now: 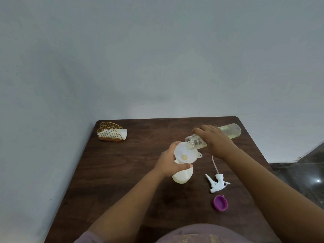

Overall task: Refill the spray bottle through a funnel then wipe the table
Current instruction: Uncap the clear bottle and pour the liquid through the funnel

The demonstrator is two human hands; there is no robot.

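Observation:
A white spray bottle (pixel 182 176) stands mid-table with a white funnel (pixel 185 153) in its neck. My left hand (pixel 169 163) grips the bottle's neck just under the funnel. My right hand (pixel 214 139) holds a clear bottle of yellowish liquid (pixel 229 131) tipped nearly flat, its open mouth over the funnel's rim. A little pale liquid pools at the funnel's bottom. The white trigger sprayer head (pixel 217 183) with its dip tube lies on the table to the right. A purple cap (pixel 220 202) lies nearer to me.
A gold wire holder with white napkins (pixel 112 133) stands at the far left corner of the dark wooden table (pixel 122 172). A grey wall runs behind and along the left. Dark floor shows beyond the table's right edge.

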